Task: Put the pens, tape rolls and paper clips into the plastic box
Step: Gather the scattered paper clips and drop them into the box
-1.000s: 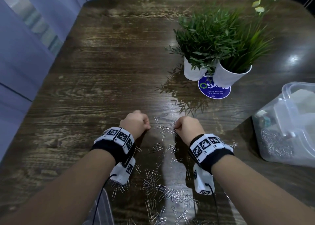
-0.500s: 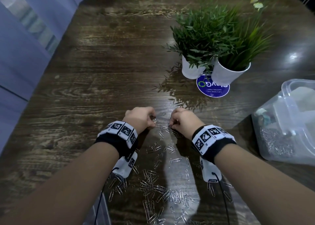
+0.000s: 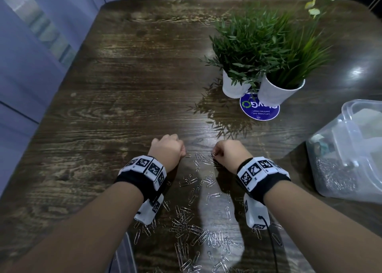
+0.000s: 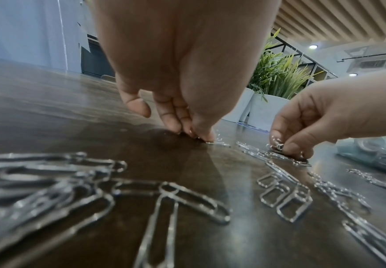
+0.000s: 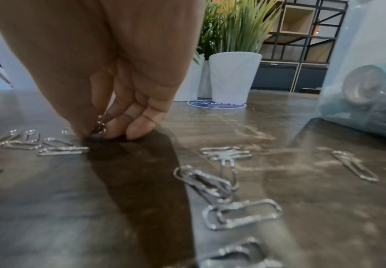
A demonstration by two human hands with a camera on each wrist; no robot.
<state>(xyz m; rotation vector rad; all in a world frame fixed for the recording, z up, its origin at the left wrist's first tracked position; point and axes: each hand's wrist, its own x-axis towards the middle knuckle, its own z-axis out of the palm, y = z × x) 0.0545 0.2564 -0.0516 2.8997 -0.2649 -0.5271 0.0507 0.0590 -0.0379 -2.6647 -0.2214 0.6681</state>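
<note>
Several silver paper clips (image 3: 198,231) lie scattered on the dark wooden table (image 3: 124,86) between my forearms. My left hand (image 3: 167,148) is curled at the far end of the scatter, thumb and fingertips pinching one clip (image 4: 217,143) against the table. Just to its right, my right hand (image 3: 227,154) pinches a few clips (image 5: 99,127) between thumb and fingers, with its fingertips touching the wood. The clear plastic box (image 3: 351,148) stands at the right edge. It holds a heap of clips and a tape roll (image 5: 361,85).
Two potted plants in white pots (image 3: 235,86) (image 3: 279,92) stand beyond my right hand, on a round blue sticker (image 3: 259,111). A clear plastic piece (image 3: 124,256) lies at the near edge under my left forearm. The table's left edge (image 3: 68,99) borders a pale wall.
Both hands have stayed at the far end of the scattered clips and barely shifted. Their fingers keep working at the clips on the table.
</note>
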